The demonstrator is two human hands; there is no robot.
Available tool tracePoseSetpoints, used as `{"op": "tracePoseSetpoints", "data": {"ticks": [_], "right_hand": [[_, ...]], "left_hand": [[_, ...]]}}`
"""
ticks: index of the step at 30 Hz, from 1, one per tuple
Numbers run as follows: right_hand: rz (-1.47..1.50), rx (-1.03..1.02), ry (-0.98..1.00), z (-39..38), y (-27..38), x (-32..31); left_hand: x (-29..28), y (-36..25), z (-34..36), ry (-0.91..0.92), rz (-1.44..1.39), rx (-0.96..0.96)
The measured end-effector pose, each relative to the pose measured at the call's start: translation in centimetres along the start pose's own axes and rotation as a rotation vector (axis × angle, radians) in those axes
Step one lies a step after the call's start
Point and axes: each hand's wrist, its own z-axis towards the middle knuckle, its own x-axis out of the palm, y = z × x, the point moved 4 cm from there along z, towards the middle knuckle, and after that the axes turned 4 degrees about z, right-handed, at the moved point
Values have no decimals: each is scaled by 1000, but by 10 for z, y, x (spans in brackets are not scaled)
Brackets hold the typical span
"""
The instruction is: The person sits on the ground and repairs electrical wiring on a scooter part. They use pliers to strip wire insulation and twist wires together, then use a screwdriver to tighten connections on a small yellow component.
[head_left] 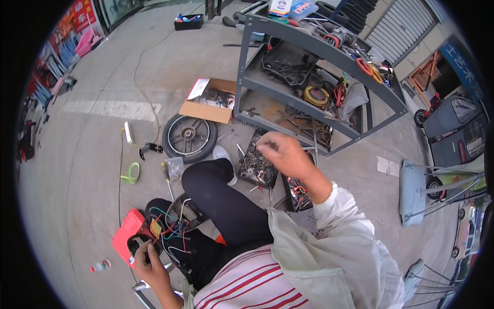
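My left hand (148, 260) pinches a wire at a black component (138, 241) at lower left. Coloured wires (170, 226) spread from there over my dark-clothed legs beside a red plastic case (124, 232). My right hand (267, 149) hovers over a black tray (265, 177) of jumbled small metal parts, fingers loosely bent and apart, with nothing visible in them. A second black box (297, 195) of parts sits partly behind my right forearm. A screwdriver (166, 174) lies near my knee.
A loose wheel (175, 139), cardboard box (206, 115), green plastic piece (131, 174) and bottle (100, 265) lie on the concrete (87, 180). A metal shelved cart (319, 31) laden with tools stands ahead. Vehicles (453, 139) and folded metal-framed items (411, 193) are at right, goods (51, 72) at left.
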Motion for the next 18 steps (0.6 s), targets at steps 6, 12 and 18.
{"op": "tracePoseSetpoints", "data": {"ticks": [6,12,18], "right_hand": [[-95,83,-192,33,-1,-72],[-144,109,-75,7,-44,-65],[-19,171,99,10,-61,-10]], "left_hand": [[-7,12,8,-94,111,38],[-30,13,18,-278,78,35],[-94,97,17,-645,-55,-277]]}}
